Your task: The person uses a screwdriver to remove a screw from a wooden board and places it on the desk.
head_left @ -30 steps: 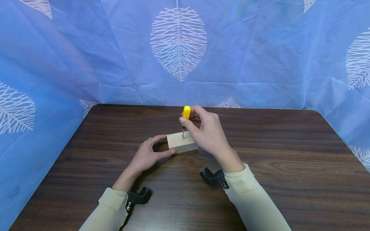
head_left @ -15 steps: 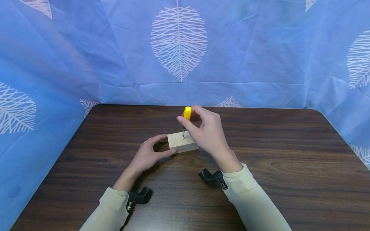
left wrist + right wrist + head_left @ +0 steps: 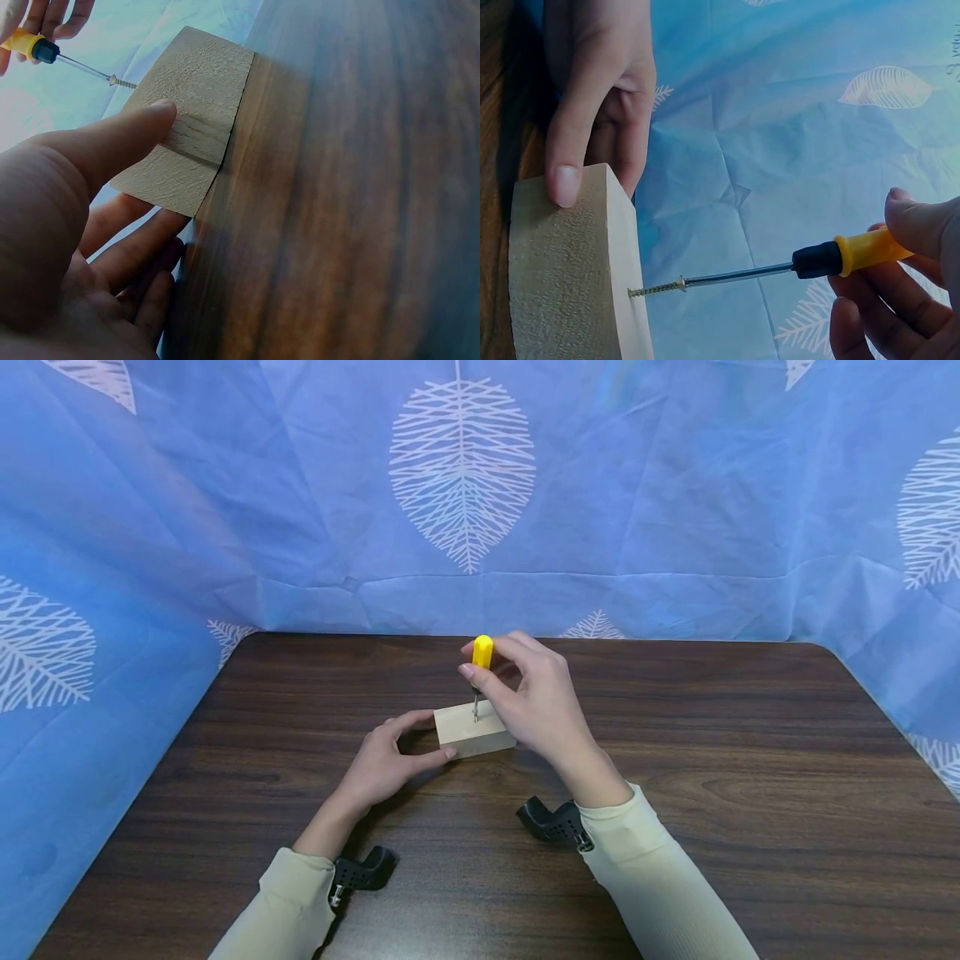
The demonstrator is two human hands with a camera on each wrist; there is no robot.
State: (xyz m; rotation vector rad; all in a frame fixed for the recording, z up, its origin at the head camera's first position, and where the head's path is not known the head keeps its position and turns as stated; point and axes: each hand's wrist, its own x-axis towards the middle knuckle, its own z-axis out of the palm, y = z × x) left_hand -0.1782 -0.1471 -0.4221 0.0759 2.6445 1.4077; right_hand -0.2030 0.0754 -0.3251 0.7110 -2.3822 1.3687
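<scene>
A pale wooden block lies on the dark wood-grain table. My left hand holds its left end, thumb on the near face and fingers behind. From the block's top face a screw stands up, its tip in the wood and most of its thread showing. My right hand pinches the yellow handle of a screwdriver between thumb and fingers. In the right wrist view the screwdriver's shaft meets the screw head, roughly in line with it.
A blue cloth with white leaf prints hangs behind and beside the table. Black wrist-camera mounts stick out from both cream sleeves, low over the tabletop.
The right thumb and fingers have shifted around the yellow handle, and the handle's tilt has wavered slightly. The left hand and the block have stayed in place.
</scene>
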